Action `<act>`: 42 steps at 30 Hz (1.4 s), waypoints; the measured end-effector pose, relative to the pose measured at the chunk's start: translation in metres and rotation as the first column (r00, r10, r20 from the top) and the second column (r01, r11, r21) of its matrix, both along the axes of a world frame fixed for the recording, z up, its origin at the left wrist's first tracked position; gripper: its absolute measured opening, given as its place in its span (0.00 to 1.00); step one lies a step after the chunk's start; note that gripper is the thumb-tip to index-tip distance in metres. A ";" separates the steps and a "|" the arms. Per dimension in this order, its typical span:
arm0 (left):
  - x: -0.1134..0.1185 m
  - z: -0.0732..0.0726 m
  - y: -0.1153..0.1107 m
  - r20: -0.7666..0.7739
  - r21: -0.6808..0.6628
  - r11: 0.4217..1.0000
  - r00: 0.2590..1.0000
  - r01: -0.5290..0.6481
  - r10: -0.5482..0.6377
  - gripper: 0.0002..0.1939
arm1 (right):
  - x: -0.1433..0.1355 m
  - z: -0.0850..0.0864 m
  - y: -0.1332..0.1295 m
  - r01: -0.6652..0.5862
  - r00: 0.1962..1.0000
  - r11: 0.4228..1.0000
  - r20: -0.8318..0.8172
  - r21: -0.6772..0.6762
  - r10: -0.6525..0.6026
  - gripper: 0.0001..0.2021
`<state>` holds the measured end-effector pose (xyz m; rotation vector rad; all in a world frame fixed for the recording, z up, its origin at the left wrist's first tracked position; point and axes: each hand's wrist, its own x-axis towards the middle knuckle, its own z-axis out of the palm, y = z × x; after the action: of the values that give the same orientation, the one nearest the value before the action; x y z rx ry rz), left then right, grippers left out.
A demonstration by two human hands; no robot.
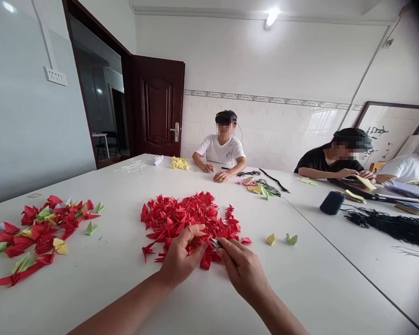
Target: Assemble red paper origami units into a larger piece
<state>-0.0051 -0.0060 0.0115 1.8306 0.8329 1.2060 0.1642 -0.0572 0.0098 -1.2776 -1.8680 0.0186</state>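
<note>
In front of me on the white table [132, 279] lies a heap of small folded red paper cranes [181, 214]. My left hand [181, 257] is closed at the heap's near edge, thumb and finger pinching a red paper crane [207, 239] that blends with the pile behind. Between the fingers of my right hand [242, 267] is a small metal tool with a pale, pointed tip [215, 243]. Its tip meets the crane's right side. The fingers cover most of the tool, so its exact kind does not show.
Mixed red, green and yellow cranes [38, 228] lie at left. A yellow piece [271, 239] and a green piece [292, 239] sit at right. Farther right are a dark thread spool [332, 203] and black cords [387, 225]. Several people sit around the table.
</note>
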 end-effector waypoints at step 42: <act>-0.014 0.001 0.025 -0.183 0.369 0.921 0.962 -0.125 0.204 0.12 | 0.057 -0.023 0.033 0.316 0.858 0.904 -0.319 -0.288 -0.402 0.24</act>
<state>-0.0192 0.0190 0.0124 2.2555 0.9548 1.3468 0.2215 -0.0244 -0.0136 -1.6408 -1.3057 0.2634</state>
